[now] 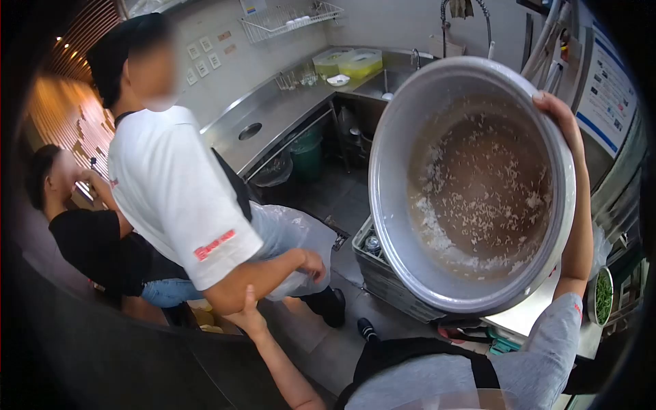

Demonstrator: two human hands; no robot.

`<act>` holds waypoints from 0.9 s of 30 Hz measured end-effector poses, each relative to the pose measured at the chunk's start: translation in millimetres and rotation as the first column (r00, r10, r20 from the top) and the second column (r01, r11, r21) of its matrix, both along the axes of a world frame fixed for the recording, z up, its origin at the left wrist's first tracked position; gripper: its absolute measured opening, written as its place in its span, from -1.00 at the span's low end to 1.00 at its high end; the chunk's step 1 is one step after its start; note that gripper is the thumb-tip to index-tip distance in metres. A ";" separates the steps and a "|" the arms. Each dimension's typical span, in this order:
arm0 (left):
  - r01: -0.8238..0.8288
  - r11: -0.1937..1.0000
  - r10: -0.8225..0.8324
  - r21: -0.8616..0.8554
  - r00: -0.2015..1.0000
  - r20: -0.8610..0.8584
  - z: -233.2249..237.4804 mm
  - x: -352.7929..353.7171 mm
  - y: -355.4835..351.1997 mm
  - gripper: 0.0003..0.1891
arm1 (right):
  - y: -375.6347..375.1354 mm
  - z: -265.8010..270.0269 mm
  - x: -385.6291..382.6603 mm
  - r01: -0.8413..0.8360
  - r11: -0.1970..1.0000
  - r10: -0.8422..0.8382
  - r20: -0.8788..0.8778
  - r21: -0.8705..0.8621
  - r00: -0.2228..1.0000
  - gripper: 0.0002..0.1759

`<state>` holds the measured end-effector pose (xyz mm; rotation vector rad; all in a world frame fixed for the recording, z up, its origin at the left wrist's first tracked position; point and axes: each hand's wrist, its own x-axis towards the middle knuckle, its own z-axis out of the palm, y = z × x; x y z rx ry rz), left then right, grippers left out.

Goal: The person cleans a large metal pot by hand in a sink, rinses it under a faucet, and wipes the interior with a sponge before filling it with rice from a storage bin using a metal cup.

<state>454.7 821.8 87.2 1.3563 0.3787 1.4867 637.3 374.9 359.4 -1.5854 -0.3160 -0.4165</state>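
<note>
My right hand [559, 117] grips the rim of a large grey rice cooker pot [393, 171] and holds it up, tilted so that its inside faces me. White rice grains [492, 198] are scattered over the brownish bottom and thicker along the lower left side. My left hand [249, 316] is closed on a co-worker's arm [232, 295] near the elbow; its thumb shows and the other fingers are partly hidden. The co-worker wears a white T-shirt [157, 178], a dark cap and an apron, and stands close on my left.
A steel counter [236, 147] with a sink runs along the back, with yellowish-green tubs [361, 63] on it. Under it stands a green bin [306, 154]. A grey crate [389, 273] is on the floor below the pot. Another person in black [89, 239] is at far left.
</note>
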 end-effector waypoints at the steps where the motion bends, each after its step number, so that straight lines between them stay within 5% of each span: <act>1: 0.060 0.994 -0.058 -0.089 0.998 0.023 0.5 -7.8 2.6 -0.29 | 7.8 -4.4 -10.7 0.002 0.995 0.002 -0.037 0.095 0.999 -0.68; 3: 0.002 0.992 0.010 -0.125 0.996 0.093 -8.3 -9.9 17.9 -0.35 | -4.8 -10.0 -10.3 0.044 0.966 0.007 -0.195 0.253 0.981 -0.68; 8: 0.041 0.968 0.005 -0.247 0.983 0.184 -64.3 -52.0 77.9 -0.36 | -24.5 -40.7 -2.2 0.090 0.979 -0.065 -0.140 0.182 0.988 -0.63; 10: 0.071 0.957 -0.012 -0.280 0.978 0.208 -97.3 -88.2 118.1 -0.36 | -22.0 -50.6 -11.5 0.119 0.974 -0.069 -0.243 0.195 0.968 -0.64; 14: -0.215 0.933 0.283 -0.290 0.934 0.217 -101.7 -157.8 112.3 -0.49 | -10.9 -77.6 -21.9 0.125 0.969 -0.071 -0.246 0.215 0.967 -0.64; 15: -0.567 0.783 0.610 -0.256 0.780 0.138 -79.5 -151.5 92.1 -0.61 | -6.8 -85.7 -21.4 0.091 0.972 -0.038 -0.237 0.218 0.971 -0.66; 16: -0.819 0.485 0.864 0.308 0.502 -0.024 -90.3 -184.8 97.5 -0.60 | -3.9 -90.5 -22.1 0.056 0.975 -0.004 -0.233 0.215 0.972 -0.67; 17: -0.921 0.240 0.945 0.306 0.294 0.145 -78.2 -170.4 71.2 -0.52 | -0.8 -89.2 -23.5 0.020 0.978 0.024 -0.208 0.205 0.978 -0.68; 18: -0.755 -0.176 0.984 0.631 -0.146 0.100 -49.7 -159.4 28.0 -0.30 | 12.5 -90.1 -27.4 0.135 0.972 -0.105 -0.163 0.190 0.981 -0.72; 19: -0.756 -0.114 0.980 0.644 0.020 0.196 -46.1 -146.1 11.6 -0.24 | 25.9 -91.3 -31.7 0.255 0.951 -0.236 -0.122 0.174 0.964 -0.75; 20: -0.687 -0.001 0.964 0.726 0.193 0.185 -32.6 -128.3 -4.4 -0.20 | 14.3 -88.1 -23.6 0.158 0.985 -0.150 -0.100 0.072 0.984 -0.75; 21: -0.536 0.250 0.901 0.806 0.434 0.009 -45.6 -114.6 -15.0 -0.17 | 5.8 -92.4 -17.7 0.055 0.998 -0.058 -0.093 -0.036 0.994 -0.76; 22: -0.273 0.513 0.737 0.814 0.626 -0.254 -48.0 -87.0 -31.1 -0.13 | 12.9 -93.0 -17.7 0.044 0.998 -0.038 -0.129 0.040 0.991 -0.77; 23: 0.004 0.683 0.535 0.731 0.678 -0.504 -50.9 -60.9 -48.6 -0.09 | 19.9 -91.2 -23.4 0.058 0.994 -0.042 -0.165 0.096 0.985 -0.76; 25: 0.407 0.830 0.091 0.381 0.575 -0.813 -61.5 -12.2 -86.2 -0.02 | 34.2 -89.3 -34.2 0.096 0.974 -0.046 -0.232 0.207 0.972 -0.74; 26: 0.533 0.830 -0.217 0.168 0.585 -0.782 -67.3 11.2 -105.7 -0.07 | 36.6 -86.6 -37.1 0.170 0.963 -0.117 -0.246 0.207 0.962 -0.73; 27: 0.637 0.752 -0.545 -0.167 0.459 -0.702 -91.2 26.5 -126.6 -0.11 | 34.7 -82.6 -38.2 0.245 0.948 -0.193 -0.247 0.202 0.950 -0.71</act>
